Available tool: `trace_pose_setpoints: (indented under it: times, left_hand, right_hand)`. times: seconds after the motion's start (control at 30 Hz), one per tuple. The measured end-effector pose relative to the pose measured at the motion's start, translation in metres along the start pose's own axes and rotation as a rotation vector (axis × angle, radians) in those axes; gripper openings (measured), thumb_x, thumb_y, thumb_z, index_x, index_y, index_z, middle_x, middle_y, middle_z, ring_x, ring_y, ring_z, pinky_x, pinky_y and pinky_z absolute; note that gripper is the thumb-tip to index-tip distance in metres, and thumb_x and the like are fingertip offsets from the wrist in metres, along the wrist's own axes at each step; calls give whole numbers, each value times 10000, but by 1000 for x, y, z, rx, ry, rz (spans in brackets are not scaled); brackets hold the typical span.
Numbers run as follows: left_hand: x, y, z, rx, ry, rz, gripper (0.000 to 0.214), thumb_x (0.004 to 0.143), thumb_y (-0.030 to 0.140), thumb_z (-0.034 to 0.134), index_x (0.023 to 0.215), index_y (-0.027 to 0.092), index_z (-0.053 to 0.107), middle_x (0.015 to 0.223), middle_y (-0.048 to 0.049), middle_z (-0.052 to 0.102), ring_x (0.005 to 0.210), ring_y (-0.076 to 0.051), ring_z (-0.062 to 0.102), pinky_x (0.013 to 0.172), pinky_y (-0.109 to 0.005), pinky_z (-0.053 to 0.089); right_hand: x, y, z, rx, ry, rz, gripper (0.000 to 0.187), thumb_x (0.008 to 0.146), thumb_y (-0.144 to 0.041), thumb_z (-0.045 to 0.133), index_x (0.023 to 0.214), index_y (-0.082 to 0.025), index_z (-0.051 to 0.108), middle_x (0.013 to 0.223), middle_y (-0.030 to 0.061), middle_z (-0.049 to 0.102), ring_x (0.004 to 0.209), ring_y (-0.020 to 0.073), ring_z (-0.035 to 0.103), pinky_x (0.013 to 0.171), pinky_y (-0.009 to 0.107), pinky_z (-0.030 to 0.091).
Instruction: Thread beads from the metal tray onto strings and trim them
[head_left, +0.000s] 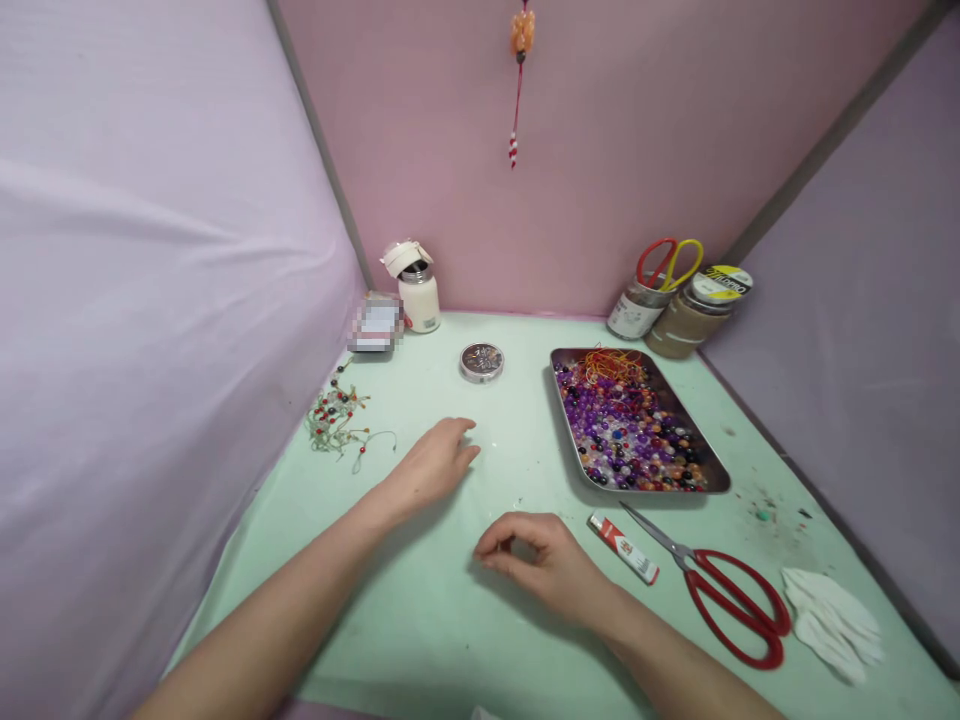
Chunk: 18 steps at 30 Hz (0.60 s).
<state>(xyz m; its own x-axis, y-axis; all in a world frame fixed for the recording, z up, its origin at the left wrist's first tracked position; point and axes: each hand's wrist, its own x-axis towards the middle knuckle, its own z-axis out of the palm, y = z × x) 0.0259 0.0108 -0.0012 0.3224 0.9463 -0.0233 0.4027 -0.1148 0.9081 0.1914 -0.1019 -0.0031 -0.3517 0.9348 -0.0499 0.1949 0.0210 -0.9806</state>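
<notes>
Smooth green table [405, 640]: L hand [429, 465] released, fingers apart; R hand [551, 568] curled, fingertips pinched, can't tell if on sth. Metal tray [667, 393] w/ shiny round beads [611, 422] nr table's right edge, lighter [625, 548] nr tray's front edge.

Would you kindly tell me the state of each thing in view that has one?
Left hand, open, thumb apart
Right hand, pinched, contents unclear
Scissors, blades closed
Lighter, lying flat, unlit
Round box, lying flat
Bead strings, tangled
Tray, holding beads and threads
Bottle, upright, lid tilted
White cloth, crumpled
Pendant, hanging
Labelled jar, standing
Brown jar, standing
</notes>
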Motion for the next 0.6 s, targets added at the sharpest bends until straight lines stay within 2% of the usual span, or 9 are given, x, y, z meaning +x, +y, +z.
trace_pose_setpoints:
  times: [0.03, 0.1, 0.2, 0.27, 0.4, 0.5, 0.6]
  left_hand:
    - [7, -2, 2, 71, 13, 65, 329, 699, 245, 672, 1025, 208, 642, 1076, -118, 599, 1019, -267, 529, 902, -364, 367]
    - [22, -6, 8, 245, -40, 136, 321, 724, 239, 642, 1043, 207, 625, 1141, -136, 564, 1121, -299, 467, 971, -412, 315]
    - [46, -10, 19, 512, -66, 183, 278, 821, 265, 511, 1078, 206, 599, 1261, -150, 493, 1219, -312, 376, 1008, -473, 258]
    - [65, -14, 22, 636, -62, 205, 305, 866, 266, 421, 1118, 199, 580, 1281, -151, 482, 1219, -304, 375, 1003, -484, 263]
    - [109, -19, 12, 803, -44, 219, 350, 882, 260, 369, 1168, 194, 560, 1289, -130, 495, 1204, -277, 401, 1002, -474, 280]
    - [139, -19, -1, 925, -50, 202, 370, 881, 258, 362, 1207, 230, 535, 1346, -90, 468, 1260, -263, 345, 1027, -497, 242]
    - [153, -15, -12, 1003, -44, 153, 398, 860, 249, 396, 1238, 220, 515, 1416, -100, 396, 1311, -287, 272, 1026, -521, 237]
  right_hand:
    - [-1, 1, 0, -28, 20, -18, 74, 778, -194, 605, 784, -205, 679, 755, 7, 677, 705, 125, 591, 713, 242, 457]
    - [-2, 3, 0, -73, 53, -50, 64, 782, -188, 611, 754, -204, 667, 727, 1, 658, 689, 121, 575, 700, 238, 446]
    - [-4, 4, -2, -105, 78, -67, 85, 792, -166, 598, 732, -200, 649, 706, -6, 639, 681, 117, 560, 688, 231, 431]
    - [-4, 3, -5, -111, 86, -61, 96, 790, -146, 590, 725, -198, 637, 700, -12, 631, 676, 114, 554, 680, 226, 423]
    - [-4, 1, -8, -97, 88, -22, 114, 792, -124, 573, 719, -197, 622, 707, -18, 632, 684, 111, 554, 685, 219, 414]
    - [-4, 2, -7, -68, 49, 2, 115, 800, -123, 562, 730, -195, 617, 728, -17, 637, 703, 107, 558, 698, 214, 409]
    - [-4, 5, -4, -46, 25, 0, 110, 797, -117, 567, 734, -196, 610, 726, -24, 627, 698, 100, 548, 692, 209, 401]
